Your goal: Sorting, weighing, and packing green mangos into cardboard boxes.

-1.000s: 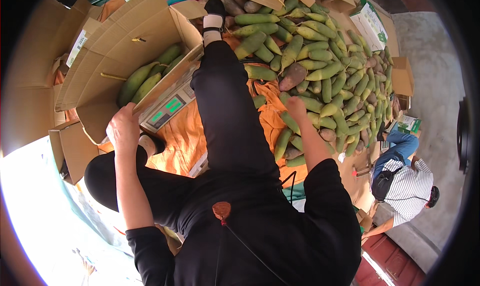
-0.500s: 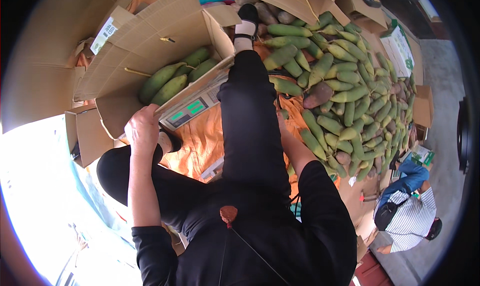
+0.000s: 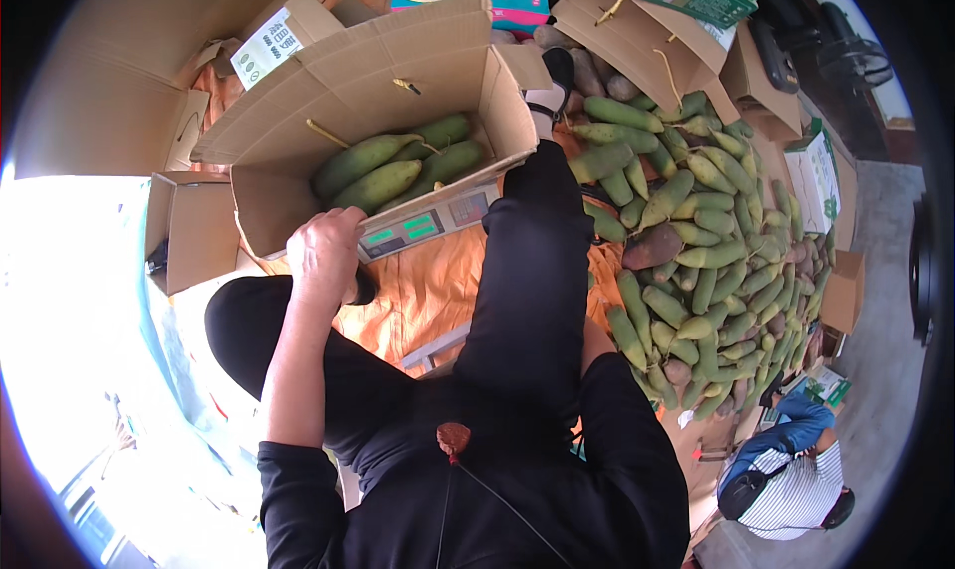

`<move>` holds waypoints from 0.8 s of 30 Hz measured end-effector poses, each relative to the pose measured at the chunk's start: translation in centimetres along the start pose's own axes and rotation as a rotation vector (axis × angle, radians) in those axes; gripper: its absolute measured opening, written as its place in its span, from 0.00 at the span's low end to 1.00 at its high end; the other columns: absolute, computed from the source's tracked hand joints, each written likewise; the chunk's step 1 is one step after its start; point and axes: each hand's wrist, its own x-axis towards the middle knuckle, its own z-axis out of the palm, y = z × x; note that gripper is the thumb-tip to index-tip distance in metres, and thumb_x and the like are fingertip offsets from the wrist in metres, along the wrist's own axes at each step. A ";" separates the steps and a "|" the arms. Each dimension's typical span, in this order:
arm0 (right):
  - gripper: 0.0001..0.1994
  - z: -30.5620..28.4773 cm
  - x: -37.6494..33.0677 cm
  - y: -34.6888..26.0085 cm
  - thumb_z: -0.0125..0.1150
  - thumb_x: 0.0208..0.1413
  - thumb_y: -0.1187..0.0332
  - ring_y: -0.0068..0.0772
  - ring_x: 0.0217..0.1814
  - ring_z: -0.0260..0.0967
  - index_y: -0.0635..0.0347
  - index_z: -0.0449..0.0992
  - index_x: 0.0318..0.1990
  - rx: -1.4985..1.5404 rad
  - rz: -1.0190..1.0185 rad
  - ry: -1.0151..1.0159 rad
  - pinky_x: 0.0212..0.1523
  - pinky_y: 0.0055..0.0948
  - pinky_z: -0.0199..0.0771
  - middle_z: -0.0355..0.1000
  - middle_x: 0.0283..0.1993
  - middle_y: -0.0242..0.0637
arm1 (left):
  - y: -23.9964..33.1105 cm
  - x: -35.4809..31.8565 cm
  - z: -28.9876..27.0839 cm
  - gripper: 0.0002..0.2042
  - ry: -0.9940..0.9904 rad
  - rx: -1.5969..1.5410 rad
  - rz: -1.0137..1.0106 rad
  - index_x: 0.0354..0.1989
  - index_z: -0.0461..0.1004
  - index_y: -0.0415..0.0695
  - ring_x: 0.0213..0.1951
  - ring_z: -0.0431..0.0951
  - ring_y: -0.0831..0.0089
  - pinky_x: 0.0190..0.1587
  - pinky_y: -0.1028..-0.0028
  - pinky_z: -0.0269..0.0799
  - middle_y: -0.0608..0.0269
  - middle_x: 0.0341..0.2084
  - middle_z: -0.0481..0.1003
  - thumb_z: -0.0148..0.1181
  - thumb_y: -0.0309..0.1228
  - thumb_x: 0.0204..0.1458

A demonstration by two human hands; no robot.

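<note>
My left hand (image 3: pixel 326 249) curls its fingers over the near rim of an open cardboard box (image 3: pixel 269 131) at its left corner. Inside the box lie several long green radishes (image 3: pixel 383 184). The box stands on a scale (image 3: pixel 403 233) whose green lit display faces me. My right forearm (image 3: pixel 597 340) goes down beside my right thigh, which hides the hand; its fingers do not show. Close to that arm, a large heap of green radishes (image 3: pixel 711 256) spreads over the right side, with some reddish-brown roots (image 3: pixel 652 248) among them.
An orange sheet (image 3: pixel 418 290) covers the ground beneath my legs. More cardboard boxes (image 3: pixel 204 231) stand at the left, and others (image 3: pixel 637 32) lie behind the heap. A person in a striped shirt (image 3: pixel 796 484) is at the lower right.
The view has shifted, so the box and the heap sit further right in the picture. My left hand stays on the box rim. My right forearm has drawn back toward me.
</note>
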 end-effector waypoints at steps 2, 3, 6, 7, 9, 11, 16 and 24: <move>0.18 -0.5 -0.7 0.6 0.55 0.52 0.71 0.40 0.56 0.64 0.56 0.69 0.52 0.034 0.061 -0.020 0.51 0.42 0.67 0.68 0.50 0.36 | 0.3 0.2 0.1 0.05 0.000 0.026 0.025 0.31 0.77 0.47 0.34 0.78 0.59 0.38 0.63 0.73 0.59 0.27 0.76 0.57 0.27 0.47; 0.18 -0.8 -1.1 0.9 0.55 0.52 0.71 0.40 0.56 0.64 0.57 0.69 0.52 0.047 0.094 -0.033 0.51 0.42 0.67 0.68 0.50 0.36 | 0.3 0.2 0.1 0.05 0.002 0.019 0.020 0.31 0.77 0.47 0.34 0.78 0.59 0.38 0.63 0.73 0.59 0.27 0.76 0.57 0.27 0.47; 0.18 -1.7 -2.1 2.1 0.55 0.52 0.71 0.41 0.56 0.65 0.58 0.69 0.52 0.089 0.197 -0.071 0.51 0.42 0.67 0.68 0.50 0.37 | 0.0 0.3 0.4 0.05 0.032 0.058 0.051 0.30 0.76 0.47 0.33 0.78 0.63 0.36 0.65 0.74 0.62 0.25 0.76 0.58 0.25 0.45; 0.18 -1.9 -2.3 2.4 0.55 0.53 0.71 0.41 0.56 0.65 0.58 0.69 0.52 0.105 0.227 -0.084 0.51 0.42 0.67 0.68 0.49 0.37 | -0.2 0.2 0.5 0.05 0.050 0.056 0.059 0.30 0.76 0.47 0.33 0.78 0.63 0.36 0.65 0.74 0.62 0.25 0.75 0.58 0.24 0.44; 0.17 -2.7 -2.2 3.1 0.55 0.53 0.71 0.41 0.56 0.65 0.58 0.69 0.52 0.115 0.249 -0.098 0.51 0.42 0.67 0.68 0.49 0.37 | -0.6 -0.1 0.4 0.05 0.071 0.052 0.058 0.30 0.76 0.47 0.32 0.78 0.62 0.35 0.65 0.74 0.62 0.24 0.75 0.57 0.24 0.43; 0.22 -4.7 -2.7 5.4 0.63 0.47 0.69 0.44 0.53 0.66 0.62 0.67 0.52 0.390 0.295 0.109 0.51 0.38 0.68 0.69 0.49 0.40 | -0.4 0.1 0.6 0.05 0.071 0.045 0.079 0.28 0.75 0.47 0.31 0.78 0.62 0.34 0.65 0.74 0.61 0.23 0.74 0.57 0.23 0.43; 0.29 -16.5 -2.8 3.5 0.69 0.40 0.78 0.34 0.52 0.68 0.64 0.65 0.53 0.935 0.161 0.370 0.53 0.32 0.68 0.68 0.51 0.41 | -0.8 0.1 0.8 0.05 -0.015 0.078 0.041 0.31 0.76 0.47 0.34 0.78 0.60 0.37 0.63 0.74 0.60 0.26 0.76 0.55 0.25 0.47; 0.34 -36.6 -2.3 -6.4 0.68 0.45 0.82 0.33 0.57 0.66 0.67 0.57 0.60 1.183 -0.347 0.741 0.58 0.35 0.70 0.62 0.57 0.43 | -0.8 0.0 0.8 0.06 -0.024 0.090 0.043 0.32 0.76 0.48 0.34 0.78 0.60 0.37 0.62 0.74 0.60 0.27 0.76 0.55 0.26 0.47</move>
